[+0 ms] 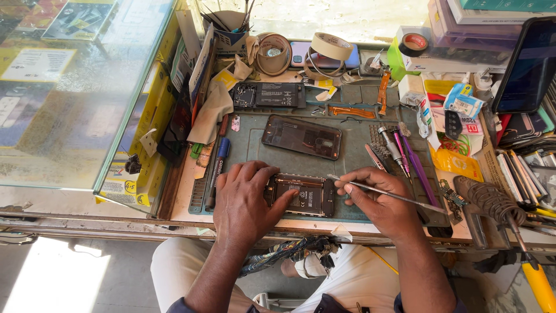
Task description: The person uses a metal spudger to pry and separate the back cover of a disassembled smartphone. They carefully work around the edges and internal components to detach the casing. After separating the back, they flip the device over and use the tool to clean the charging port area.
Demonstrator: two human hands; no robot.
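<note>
Head view, looking down at your two hands over a cluttered repair bench. Your left hand [243,203] lies flat on the left end of an opened phone [302,195], fingers spread and pressing it onto the green work mat [353,145]. Your right hand [385,203] pinches a thin metal tool [385,193] between thumb and fingers, its tip hovering just right of the phone's upper edge, apparently not touching. The phone sits between your hands, its dark inner board and battery exposed. Just beyond your fingers lies a detached phone back cover [301,137]; to your right, screwdrivers [399,152] rest on the mat. One likely risk: if the metal tip slips, it could scratch or short the bare board, and easing your left hand's pressure could let the phone slide.
</note>
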